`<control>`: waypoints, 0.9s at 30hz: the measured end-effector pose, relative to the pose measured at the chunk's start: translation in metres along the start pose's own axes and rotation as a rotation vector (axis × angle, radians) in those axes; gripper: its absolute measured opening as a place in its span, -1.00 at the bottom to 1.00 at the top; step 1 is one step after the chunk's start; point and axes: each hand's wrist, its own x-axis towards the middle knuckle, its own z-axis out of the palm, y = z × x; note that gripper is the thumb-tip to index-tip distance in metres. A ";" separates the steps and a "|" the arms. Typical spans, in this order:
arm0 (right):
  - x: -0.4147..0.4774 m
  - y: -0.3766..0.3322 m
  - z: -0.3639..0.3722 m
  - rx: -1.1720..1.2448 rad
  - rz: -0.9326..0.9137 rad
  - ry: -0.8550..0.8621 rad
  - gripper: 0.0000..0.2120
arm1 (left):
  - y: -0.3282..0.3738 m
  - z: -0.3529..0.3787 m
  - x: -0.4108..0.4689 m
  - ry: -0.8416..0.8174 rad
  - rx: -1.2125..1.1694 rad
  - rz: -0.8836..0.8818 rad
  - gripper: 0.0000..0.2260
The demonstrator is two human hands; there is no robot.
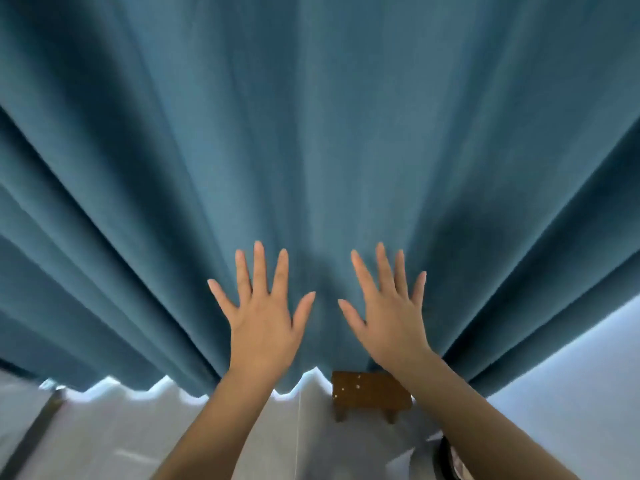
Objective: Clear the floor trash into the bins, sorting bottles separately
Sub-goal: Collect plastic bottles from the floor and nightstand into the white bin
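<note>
My left hand and my right hand are both raised in front of me, backs toward the camera, fingers spread wide. Neither holds anything. They are level with each other, a small gap between the thumbs, set against a blue pleated curtain. No trash, bottle or bin shows in this view.
The curtain fills most of the view and hangs down to a pale floor. A small brown wooden stool stands at the curtain's hem, between my forearms. A pale wall lies to the right. A dark round object peeks out at the bottom.
</note>
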 end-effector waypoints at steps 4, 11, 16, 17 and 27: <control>0.028 -0.088 0.012 0.033 -0.202 0.005 -0.34 | -0.085 -0.022 -0.005 0.071 0.054 -0.162 -0.37; 0.055 -0.238 0.027 0.088 -0.474 -0.012 -0.34 | -0.222 -0.065 -0.031 0.121 0.204 -0.465 -0.37; 0.061 -0.319 0.044 0.122 -0.736 -0.057 -0.34 | -0.282 -0.083 -0.064 0.157 0.259 -0.702 -0.38; 0.062 -0.335 0.046 0.135 -0.795 -0.056 -0.33 | -0.290 -0.086 -0.071 0.171 0.268 -0.744 -0.37; 0.065 -0.463 0.056 0.223 -1.286 -0.045 -0.26 | -0.331 -0.117 -0.112 0.299 0.445 -1.155 -0.35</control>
